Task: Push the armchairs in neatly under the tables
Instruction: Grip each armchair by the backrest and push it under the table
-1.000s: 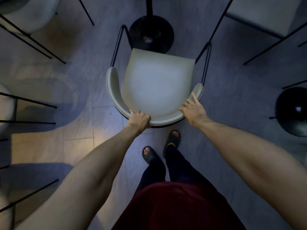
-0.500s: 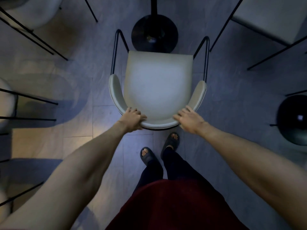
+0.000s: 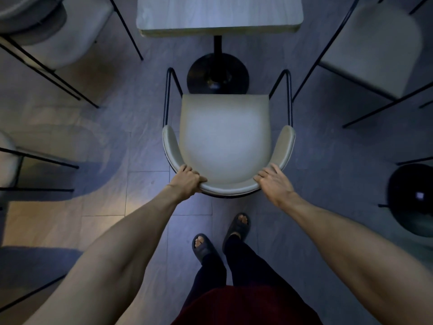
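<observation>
Armchair (image 3: 225, 141) may skew into the far table base (image 3: 218, 76): left hand (image 3: 187, 181) grips its back, right hand (image 3: 274, 184) only presses flat.

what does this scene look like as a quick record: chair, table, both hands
armchair: pale seat, black metal frame, faces the table, whole seat visible
table: wood-look top, black pedestal
round base: just beyond the seat's front edge
left hand: grips the backrest's left curve, fingers curled over the rim
right hand: laid on the backrest's right curve, fingers fairly straight
neighbouring chairs: pale, on both sides
</observation>
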